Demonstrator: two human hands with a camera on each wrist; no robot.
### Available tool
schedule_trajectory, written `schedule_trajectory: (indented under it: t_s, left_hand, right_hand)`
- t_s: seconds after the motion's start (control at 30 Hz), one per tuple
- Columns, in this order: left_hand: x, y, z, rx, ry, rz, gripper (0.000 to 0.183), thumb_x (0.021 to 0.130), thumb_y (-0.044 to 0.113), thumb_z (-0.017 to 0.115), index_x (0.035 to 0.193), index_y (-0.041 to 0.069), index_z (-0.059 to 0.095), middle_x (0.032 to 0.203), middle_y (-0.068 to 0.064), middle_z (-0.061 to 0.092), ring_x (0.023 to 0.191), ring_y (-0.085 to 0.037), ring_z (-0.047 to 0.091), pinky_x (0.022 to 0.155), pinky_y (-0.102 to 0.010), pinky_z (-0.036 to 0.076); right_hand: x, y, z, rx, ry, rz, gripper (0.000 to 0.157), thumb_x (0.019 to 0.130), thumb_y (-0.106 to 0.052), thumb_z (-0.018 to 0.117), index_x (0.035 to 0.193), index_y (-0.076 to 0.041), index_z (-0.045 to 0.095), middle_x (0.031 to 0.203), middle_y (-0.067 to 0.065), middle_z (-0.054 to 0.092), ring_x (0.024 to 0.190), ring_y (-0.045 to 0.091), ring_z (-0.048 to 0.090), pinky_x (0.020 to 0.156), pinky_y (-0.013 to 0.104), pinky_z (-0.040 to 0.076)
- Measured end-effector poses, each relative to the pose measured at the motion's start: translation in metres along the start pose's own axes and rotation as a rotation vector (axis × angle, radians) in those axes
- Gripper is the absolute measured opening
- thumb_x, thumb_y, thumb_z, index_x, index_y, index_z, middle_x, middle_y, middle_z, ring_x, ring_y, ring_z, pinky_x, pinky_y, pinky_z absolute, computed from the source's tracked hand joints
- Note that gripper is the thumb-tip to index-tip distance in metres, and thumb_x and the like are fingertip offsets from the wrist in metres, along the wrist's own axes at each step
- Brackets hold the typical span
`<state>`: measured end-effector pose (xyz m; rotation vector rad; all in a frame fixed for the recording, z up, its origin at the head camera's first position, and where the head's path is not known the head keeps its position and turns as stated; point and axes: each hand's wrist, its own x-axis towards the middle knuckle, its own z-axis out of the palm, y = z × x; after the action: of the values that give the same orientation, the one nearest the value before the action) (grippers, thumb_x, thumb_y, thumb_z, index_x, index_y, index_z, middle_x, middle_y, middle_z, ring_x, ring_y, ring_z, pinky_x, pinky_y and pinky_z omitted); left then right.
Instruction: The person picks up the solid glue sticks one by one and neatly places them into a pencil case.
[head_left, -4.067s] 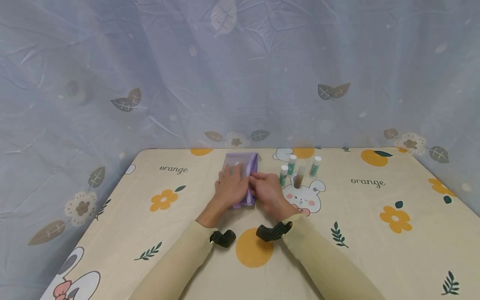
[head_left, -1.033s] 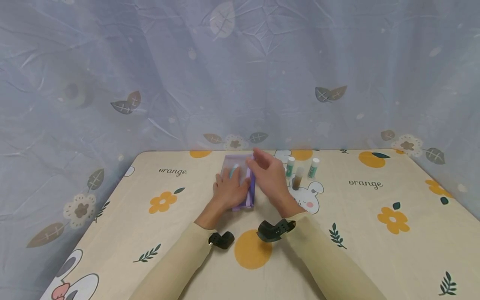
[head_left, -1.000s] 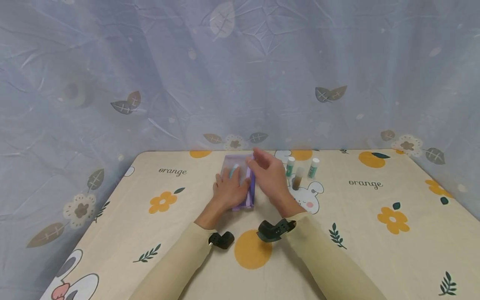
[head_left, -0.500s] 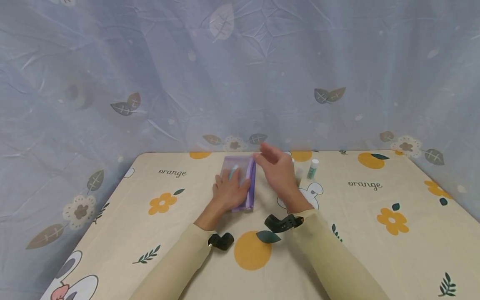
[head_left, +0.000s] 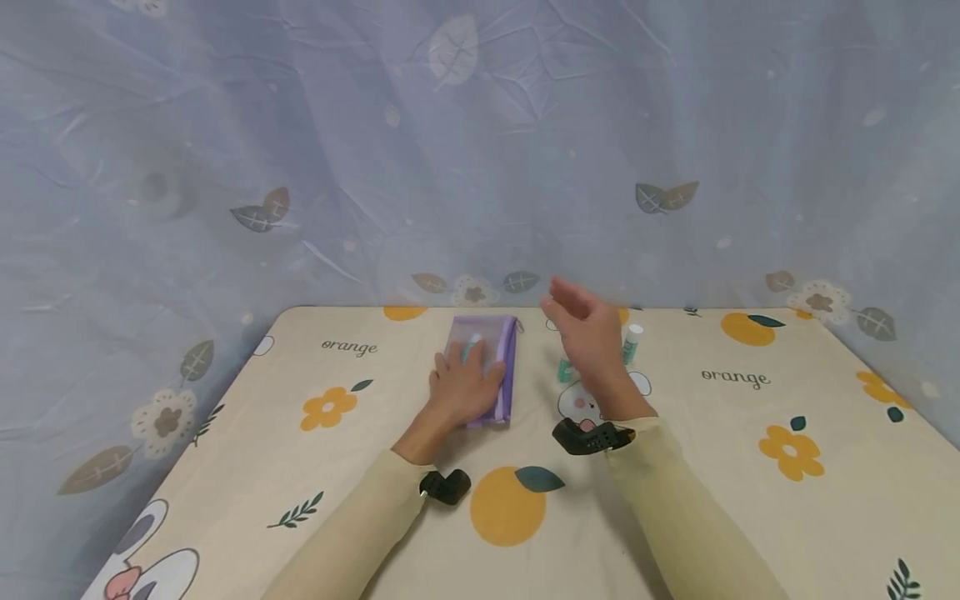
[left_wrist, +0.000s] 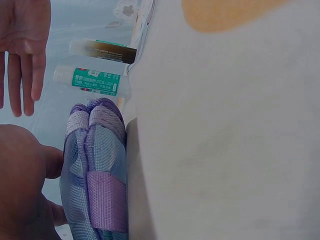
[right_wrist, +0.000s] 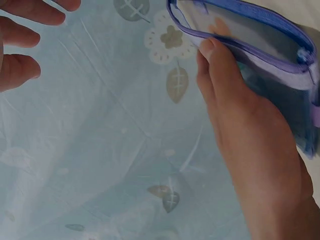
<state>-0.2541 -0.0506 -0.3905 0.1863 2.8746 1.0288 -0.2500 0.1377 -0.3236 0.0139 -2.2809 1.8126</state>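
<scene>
My left hand (head_left: 463, 387) rests with spread fingers on a purple mesh zip pouch (head_left: 507, 367). Through the mesh, a white and teal stick (head_left: 472, 343) shows near the fingertips. The right wrist view has the pouch's zipped mouth (right_wrist: 250, 52) gaping, with the left thumb right at its rim. To the right of the pouch, my right hand (head_left: 588, 337) hovers with loosely bent fingers and nothing between them. It partly hides the glue sticks, of which one (head_left: 632, 343) with a white cap and another's green label (head_left: 566, 370) show.
In the left wrist view, a green-labelled glue stick (left_wrist: 97, 81) stands just beyond the pouch, beside a brown tube (left_wrist: 112, 51) with a pale cap. A printed cloth (head_left: 360, 517) covers the table. Behind its far edge hangs a grey-blue curtain (head_left: 480, 167).
Earlier the right fingers pinched at the pouch's zip side; since then the right hand has lifted off and moved right, over the glue sticks. The left hand has stayed on the pouch.
</scene>
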Motion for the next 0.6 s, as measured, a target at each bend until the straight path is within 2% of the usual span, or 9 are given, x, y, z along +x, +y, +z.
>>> schedule_trajectory:
  t_s: [0.13,0.5,0.6]
  left_hand:
    - [0.002,-0.001,0.002,-0.001,-0.004,-0.005,0.071,0.109,0.048,0.042,0.168,0.01,0.029,0.176,-0.028,0.012,0.162,-0.056,0.002,0.128,-0.07,0.009]
    - [-0.003,0.001,0.0,0.013,0.013,0.01,0.069,0.11,0.047,0.042,0.167,0.01,0.031,0.175,-0.027,0.016,0.162,-0.055,0.008,0.127,-0.071,0.014]
    - [-0.003,0.001,-0.001,0.009,0.01,0.011,0.069,0.11,0.047,0.042,0.168,0.01,0.031,0.175,-0.027,0.016,0.162,-0.056,0.007,0.127,-0.071,0.013]
  right_hand:
    - [0.003,0.002,-0.006,0.004,0.021,0.003,0.052,0.105,-0.03,0.067,0.155,-0.02,0.056,0.158,0.002,0.059,0.147,0.021,0.055,0.121,0.041,0.045]
    - [0.007,-0.002,-0.026,0.021,0.075,-0.001,0.05,0.106,-0.025,0.065,0.154,-0.012,0.056,0.157,0.005,0.06,0.146,0.021,0.056,0.124,0.041,0.042]
    - [0.009,-0.003,-0.032,0.023,0.103,0.02,0.05,0.106,-0.026,0.065,0.154,-0.014,0.057,0.157,0.003,0.06,0.146,0.02,0.056,0.124,0.04,0.042]
